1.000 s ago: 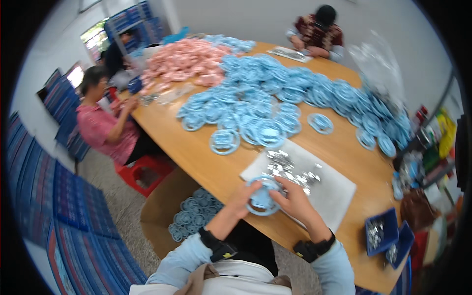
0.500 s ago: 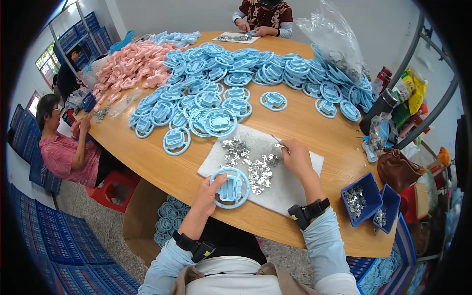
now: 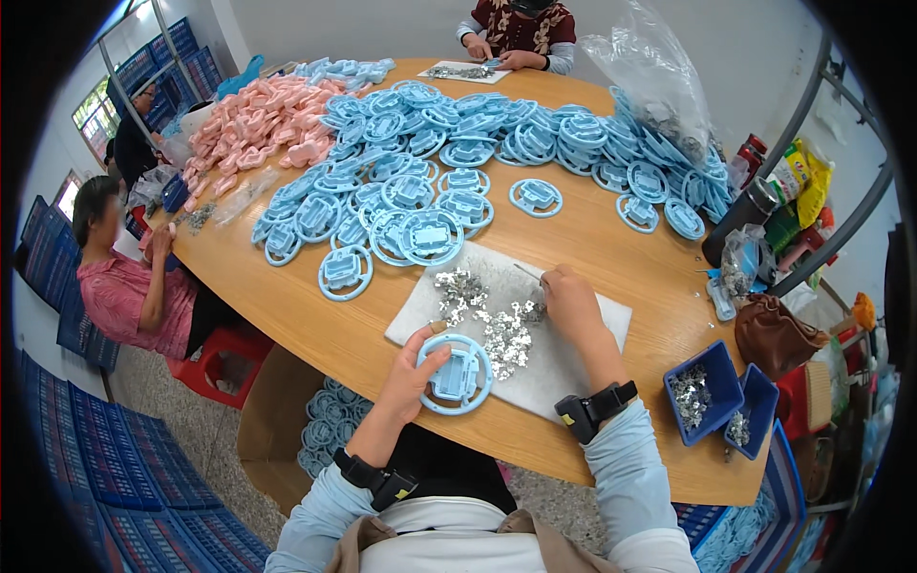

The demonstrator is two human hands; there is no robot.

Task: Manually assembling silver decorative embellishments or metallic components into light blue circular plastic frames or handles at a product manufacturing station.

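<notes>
My left hand point(image 3: 413, 377) grips a light blue plastic ring point(image 3: 484, 392) by its left side, near the front edge of the table. A recessed rectangular block fills the ring's centre. My right hand point(image 3: 571, 304) is closed on a thin metal pick-like tool point(image 3: 524, 271), whose tip points up and left; its exact kind cannot be made out. Under the right hand lies a white board point(image 3: 600, 355). Small silver metal clips point(image 3: 506, 342) are heaped on it, just left of the right hand and beyond the held ring.
A big pile of blue rings point(image 3: 406, 191) and pink plastic parts point(image 3: 258, 124) covers the far table. Blue bins point(image 3: 702, 392) of metal pieces stand at right, near a brown bag point(image 3: 776, 332). Two co-workers sit at the table, left point(image 3: 134, 296) and far side point(image 3: 521, 38).
My left hand and its ring have shifted slightly right. The right hand has come a little nearer, with the tool still in its fingers.
</notes>
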